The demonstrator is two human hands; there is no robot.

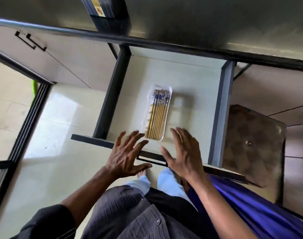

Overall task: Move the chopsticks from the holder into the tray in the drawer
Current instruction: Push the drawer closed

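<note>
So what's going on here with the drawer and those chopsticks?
A person stands over an open drawer. A bundle of chopsticks lies flat in a white tray on the drawer floor. Both hands are empty, fingers spread: the left hand hovers over the drawer's front edge and the right hand beside it, just short of the tray. No holder is visible.

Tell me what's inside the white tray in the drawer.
The white tray holds a bundle of chopsticks lying side by side, blue-patterned ends pointing away. Whatever lies beneath them is covered. Both hands are open and empty.
</note>
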